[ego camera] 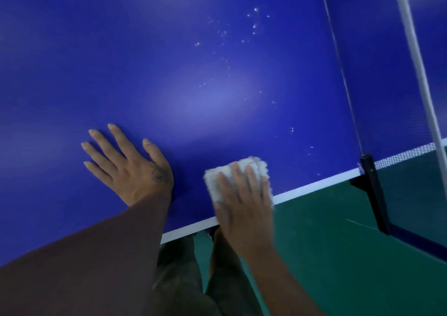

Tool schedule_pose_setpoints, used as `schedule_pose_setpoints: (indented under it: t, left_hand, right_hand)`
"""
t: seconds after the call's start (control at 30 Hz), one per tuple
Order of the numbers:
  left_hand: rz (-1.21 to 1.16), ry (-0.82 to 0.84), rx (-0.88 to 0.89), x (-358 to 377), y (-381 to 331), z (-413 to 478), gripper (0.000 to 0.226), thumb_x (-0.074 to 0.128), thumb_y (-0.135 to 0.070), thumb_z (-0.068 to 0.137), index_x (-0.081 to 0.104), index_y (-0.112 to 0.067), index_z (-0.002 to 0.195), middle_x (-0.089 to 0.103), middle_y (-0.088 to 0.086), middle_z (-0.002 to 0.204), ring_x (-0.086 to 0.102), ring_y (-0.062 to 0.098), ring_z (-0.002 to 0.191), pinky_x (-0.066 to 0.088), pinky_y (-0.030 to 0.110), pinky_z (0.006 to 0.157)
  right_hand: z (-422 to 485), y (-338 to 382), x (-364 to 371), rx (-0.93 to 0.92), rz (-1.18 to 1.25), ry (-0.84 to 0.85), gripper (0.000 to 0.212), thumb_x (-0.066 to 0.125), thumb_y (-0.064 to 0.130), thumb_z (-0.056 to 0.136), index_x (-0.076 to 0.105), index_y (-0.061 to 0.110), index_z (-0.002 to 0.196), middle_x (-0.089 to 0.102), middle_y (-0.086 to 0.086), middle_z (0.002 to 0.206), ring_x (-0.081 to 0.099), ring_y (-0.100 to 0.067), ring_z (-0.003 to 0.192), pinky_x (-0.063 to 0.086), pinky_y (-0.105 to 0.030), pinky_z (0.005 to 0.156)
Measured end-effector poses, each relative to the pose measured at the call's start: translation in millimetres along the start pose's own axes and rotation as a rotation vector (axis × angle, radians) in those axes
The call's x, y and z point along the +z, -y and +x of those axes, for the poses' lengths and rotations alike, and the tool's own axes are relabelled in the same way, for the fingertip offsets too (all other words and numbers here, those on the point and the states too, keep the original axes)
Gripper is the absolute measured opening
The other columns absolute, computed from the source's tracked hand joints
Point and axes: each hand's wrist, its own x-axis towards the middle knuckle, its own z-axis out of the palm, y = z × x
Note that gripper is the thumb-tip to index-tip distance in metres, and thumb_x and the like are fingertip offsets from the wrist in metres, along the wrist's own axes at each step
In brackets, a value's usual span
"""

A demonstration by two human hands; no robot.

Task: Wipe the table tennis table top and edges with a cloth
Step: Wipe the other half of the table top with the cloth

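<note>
The blue table tennis table top (193, 73) fills most of the view, with a white line along its near edge (314, 185). My left hand (128, 165) lies flat on the top with fingers spread, near that edge. My right hand (244, 194) presses a folded whitish-grey cloth (251, 165) onto the top right at the edge, fingers straight over it. Small white specks and droplets (254, 25) are scattered on the blue surface beyond the cloth, toward the net.
The net (411, 154) with its white top band (416, 56) runs along the right, held by a black clamp post (372, 189) at the table's edge. Green floor (338, 255) lies below the edge. My legs (193, 279) stand against the table.
</note>
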Motion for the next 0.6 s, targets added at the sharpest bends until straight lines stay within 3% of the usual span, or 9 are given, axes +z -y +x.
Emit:
schedule_pose_setpoints:
  t: [0.13, 0.23, 0.4, 0.5, 0.6]
  left_hand:
    - [-0.013, -0.014, 0.024, 1, 2, -1, 0.070, 0.031, -0.048, 0.111, 0.016, -0.017, 0.172, 0.008, 0.013, 0.180, 0.005, 0.038, 0.167, 0.005, 0.057, 0.134]
    - [-0.013, -0.020, 0.035, 2, 5, -1, 0.070, 0.031, -0.048, 0.112, 0.016, -0.016, 0.172, 0.009, 0.015, 0.180, 0.006, 0.039, 0.166, 0.005, 0.058, 0.134]
    - [-0.020, -0.025, 0.043, 3, 6, -1, 0.070, 0.033, -0.047, 0.112, 0.014, -0.016, 0.172, 0.008, 0.015, 0.180, 0.005, 0.039, 0.166, 0.005, 0.057, 0.134]
    - [-0.024, -0.023, 0.042, 3, 6, -1, 0.070, 0.033, -0.046, 0.112, 0.014, -0.016, 0.172, 0.008, 0.015, 0.180, 0.004, 0.039, 0.166, 0.004, 0.056, 0.134]
    - [-0.034, -0.015, 0.033, 3, 4, -1, 0.071, 0.035, -0.045, 0.112, 0.015, -0.015, 0.172, 0.007, 0.014, 0.180, 0.003, 0.038, 0.166, 0.003, 0.055, 0.135]
  right_hand:
    - [14, -98, -25, 0.274, -0.039, -0.043, 0.062, 0.031, 0.046, 0.112, 0.026, 0.025, 0.170, 0.014, -0.008, 0.179, 0.007, -0.032, 0.167, 0.012, -0.063, 0.132]
    - [23, -122, -39, 0.392, -0.012, -0.009, 0.063, 0.025, 0.047, 0.113, 0.020, 0.024, 0.172, 0.007, -0.006, 0.181, -0.001, -0.028, 0.167, 0.010, -0.063, 0.132]
    - [22, -34, -20, 0.194, -0.038, 0.043, 0.062, 0.031, 0.045, 0.113, 0.024, 0.025, 0.171, 0.012, -0.009, 0.180, 0.008, -0.036, 0.166, 0.019, -0.066, 0.128]
    - [61, 16, -10, 0.058, 0.025, -0.037, 0.063, 0.039, 0.046, 0.113, 0.025, 0.027, 0.171, 0.013, -0.005, 0.180, 0.010, -0.035, 0.166, 0.018, -0.063, 0.130]
    - [117, 14, -16, -0.033, 0.020, -0.107, 0.061, 0.039, 0.046, 0.113, 0.029, 0.026, 0.170, 0.019, -0.005, 0.179, 0.012, -0.032, 0.166, 0.018, -0.060, 0.131]
